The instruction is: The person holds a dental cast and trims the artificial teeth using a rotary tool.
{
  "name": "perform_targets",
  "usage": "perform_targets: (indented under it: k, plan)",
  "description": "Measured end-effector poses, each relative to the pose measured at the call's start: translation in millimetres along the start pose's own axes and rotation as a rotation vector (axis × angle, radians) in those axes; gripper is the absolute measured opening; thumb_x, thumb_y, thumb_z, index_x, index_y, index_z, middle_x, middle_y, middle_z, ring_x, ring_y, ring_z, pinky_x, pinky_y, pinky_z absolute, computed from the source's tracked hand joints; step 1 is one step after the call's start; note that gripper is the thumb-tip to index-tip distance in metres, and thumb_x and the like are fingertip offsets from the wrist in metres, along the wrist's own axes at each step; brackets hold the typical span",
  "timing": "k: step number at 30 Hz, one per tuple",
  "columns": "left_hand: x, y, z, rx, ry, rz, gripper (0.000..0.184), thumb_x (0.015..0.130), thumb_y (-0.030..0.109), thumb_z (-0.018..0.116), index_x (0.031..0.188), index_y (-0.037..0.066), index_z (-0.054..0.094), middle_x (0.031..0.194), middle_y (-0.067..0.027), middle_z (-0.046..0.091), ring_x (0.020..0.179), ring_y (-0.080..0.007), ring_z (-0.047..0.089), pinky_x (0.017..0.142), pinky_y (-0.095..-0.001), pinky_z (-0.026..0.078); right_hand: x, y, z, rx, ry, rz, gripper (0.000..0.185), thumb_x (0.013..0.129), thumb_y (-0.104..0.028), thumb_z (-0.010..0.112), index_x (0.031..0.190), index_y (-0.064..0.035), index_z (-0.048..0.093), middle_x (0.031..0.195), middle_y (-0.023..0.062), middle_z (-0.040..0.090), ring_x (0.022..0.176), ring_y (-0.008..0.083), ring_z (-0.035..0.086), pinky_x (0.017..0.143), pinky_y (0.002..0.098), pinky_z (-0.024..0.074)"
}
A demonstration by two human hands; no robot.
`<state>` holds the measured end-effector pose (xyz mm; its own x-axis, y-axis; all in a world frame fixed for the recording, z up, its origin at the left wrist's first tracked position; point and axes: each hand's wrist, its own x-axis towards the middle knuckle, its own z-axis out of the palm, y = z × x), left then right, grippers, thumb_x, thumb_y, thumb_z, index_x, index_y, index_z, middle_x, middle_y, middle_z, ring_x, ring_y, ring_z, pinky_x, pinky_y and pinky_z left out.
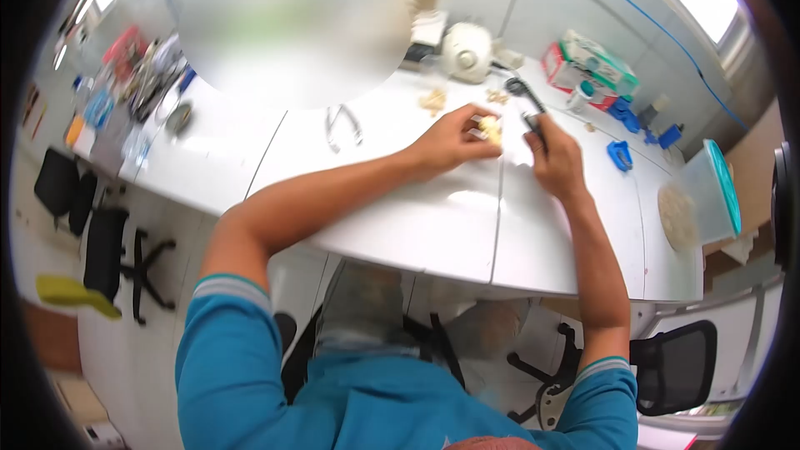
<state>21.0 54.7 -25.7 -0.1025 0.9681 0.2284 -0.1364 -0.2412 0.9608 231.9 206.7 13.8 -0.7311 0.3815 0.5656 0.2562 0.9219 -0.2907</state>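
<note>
- A small, pale-yellow, lumpy piece (489, 128) sits in the left hand (457, 142), above the glossy white table (417, 229); clock directions run from this piece, with 12 toward the wall.
- The left thumb and fingers pinch it from opposite sides, leaving its outer side exposed.
- At 3 o'clock, near but apart, the right hand (557, 158) has its fingers closed around a slim, black, pen-shaped tool (536, 127); blur hides how each finger sits.
- At 12 and 10 o'clock lie two beige, crumbly clumps, the farther (497, 96) and the larger (433, 102).
- Between 11 and 12 stands a cream, rounded machine with a dial (467, 52).
- At 9 o'clock, silver metal pliers (343, 128) lie with their handles parted.
- At 2 o'clock is a red-and-green box stack (587, 62), a white bottle with a green cap (581, 96) just in front.
- At 3 o'clock, beyond the right hand, rests a bright-blue, curved object (619, 155).
- Between 3 and 4 is a translucent tub with a teal lid (704, 192).
</note>
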Motion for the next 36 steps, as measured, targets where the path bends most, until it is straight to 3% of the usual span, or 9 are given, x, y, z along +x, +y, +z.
perform_targets:
  k: [6,10,17,26,36]
  plan:
    - [-5.8,11.8,-4.4,-0.05,-0.084,-0.147,0.068,0.1,0.002,0.081,0.158,0.003,0.046,0.143,-0.0116,0.062,0.129,-0.02,0.067,0.111,-0.0361,0.059,-0.9,-14.3,-13.6,0.089,-0.113,-0.072,0.031,0.098,-0.009,0.075,0.126,-0.0098,0.063,0.102,0.0121,0.071,0.09,0.0368,0.073,0.074,0.0471,0.0548]
    - [-6.5,17.8,-5.0,0.023,-0.123,-0.166,0.072,0.1,0.002,0.081,0.16,0.003,0.042,0.15,-0.0135,0.056,0.127,-0.0227,0.069,0.112,-0.0371,0.061,-3.0,-22.8,-5.9,0.012,-0.083,-0.099,0.035,0.103,-0.047,0.075,0.117,-0.0151,0.071,0.086,0.0058,0.069,0.068,0.0293,0.07,0.058,0.0439,0.0516]
    - [-6.3,24.1,-2.2,-0.074,-0.128,-0.227,0.069,0.101,0.004,0.081,0.159,0.0,0.043,0.145,-0.014,0.057,0.121,-0.0182,0.072,0.107,-0.0313,0.061,-4.6,-19.0,-3.2,-0.035,-0.102,-0.119,0.03,0.102,-0.038,0.077,0.099,-0.0102,0.067,0.08,0.0062,0.065,0.064,0.0293,0.067,0.054,0.0424,0.0479]
    - [-8.5,26.7,-3.2,-0.072,-0.178,-0.218,0.068,0.102,0.006,0.08,0.159,0.001,0.045,0.137,-0.0133,0.067,0.122,-0.0146,0.072,0.105,-0.0277,0.06,-5.7,-26.8,-6.4,-0.117,-0.181,-0.116,0.045,0.094,-0.05,0.084,0.094,-0.0093,0.065,0.077,0.0053,0.065,0.062,0.0263,0.067,0.052,0.0418,0.0444]
    - [-8.6,29.4,-3.0,-0.063,-0.209,-0.229,0.07,0.101,0.007,0.082,0.161,0.001,0.045,0.133,-0.0127,0.07,0.118,-0.0131,0.073,0.1,-0.0255,0.06,-5.6,-23.1,-5.1,-0.127,-0.152,-0.118,0.051,0.095,-0.059,0.079,0.089,-0.0105,0.065,0.071,0.0041,0.065,0.057,0.0256,0.065,0.05,0.0412,0.0437]
